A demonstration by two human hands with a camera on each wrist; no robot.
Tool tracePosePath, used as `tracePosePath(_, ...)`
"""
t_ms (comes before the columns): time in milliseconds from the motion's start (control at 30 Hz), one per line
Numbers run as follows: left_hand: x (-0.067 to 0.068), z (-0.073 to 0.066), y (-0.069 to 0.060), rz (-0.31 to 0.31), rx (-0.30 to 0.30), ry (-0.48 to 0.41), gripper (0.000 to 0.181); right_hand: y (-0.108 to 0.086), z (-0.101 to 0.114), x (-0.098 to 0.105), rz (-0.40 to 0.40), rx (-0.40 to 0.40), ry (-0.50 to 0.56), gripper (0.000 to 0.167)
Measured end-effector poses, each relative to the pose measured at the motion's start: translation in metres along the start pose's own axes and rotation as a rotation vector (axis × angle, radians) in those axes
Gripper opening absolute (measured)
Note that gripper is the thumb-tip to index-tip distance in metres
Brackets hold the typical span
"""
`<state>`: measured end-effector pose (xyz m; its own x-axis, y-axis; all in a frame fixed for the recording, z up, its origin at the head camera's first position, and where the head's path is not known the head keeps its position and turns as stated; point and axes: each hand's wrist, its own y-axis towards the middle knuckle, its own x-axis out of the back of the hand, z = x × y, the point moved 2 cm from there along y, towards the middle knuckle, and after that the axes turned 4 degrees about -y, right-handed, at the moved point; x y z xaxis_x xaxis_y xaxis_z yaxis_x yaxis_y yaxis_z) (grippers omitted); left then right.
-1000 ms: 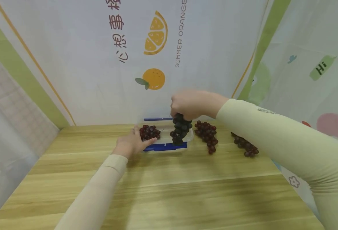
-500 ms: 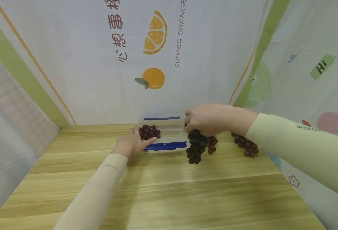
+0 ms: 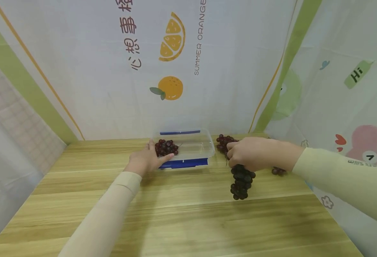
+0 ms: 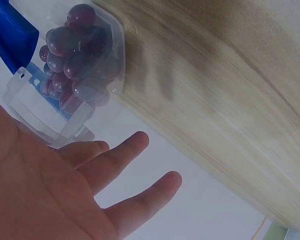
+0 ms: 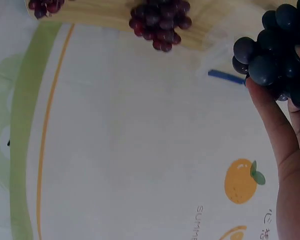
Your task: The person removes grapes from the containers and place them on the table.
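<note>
My right hand [image 3: 257,153] holds a bunch of dark, nearly black grapes [image 3: 242,182] from above, and the bunch hangs over the wooden table to the right of the container. In the right wrist view, fingers press against those dark grapes [image 5: 272,47]. My left hand [image 3: 144,160] touches the left end of a clear plastic food container [image 3: 193,145] with blue side clips. Its fingers look extended in the left wrist view, beside the container's corner. A bunch of red grapes [image 3: 166,147] lies in the container's left part.
A second bunch of red grapes [image 3: 224,141] lies right of the container, partly covered by my right hand. Farther right, another bunch [image 3: 278,171] is mostly hidden behind that hand and wrist. A printed white curtain [image 3: 111,100] hangs behind the table [image 3: 188,214].
My right hand has carried the dark grapes from over the container to the right and nearer to me. The container's right part has come into view. My left hand has stayed in place.
</note>
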<state>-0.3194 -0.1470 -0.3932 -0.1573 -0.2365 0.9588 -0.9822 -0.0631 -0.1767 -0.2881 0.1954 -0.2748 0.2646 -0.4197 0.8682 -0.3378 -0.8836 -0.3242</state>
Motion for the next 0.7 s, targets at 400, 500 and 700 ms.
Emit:
tracePosePath(400,-0.002,0.0,0.001,0.0,0.0,-0.001,0.128,-0.008,0.015,-0.044,-0.001,0.112,-0.027,0.04)
tracePosePath(500,-0.001,0.0,0.0,-0.001,-0.005,-0.002,0.128,-0.008,0.017,-0.051,-0.016,0.137,0.025,0.041)
tracePosePath(700,-0.001,-0.001,-0.001,-0.005,-0.014,0.001,0.127,-0.006,0.023,-0.064,0.002,0.155,0.058,0.043)
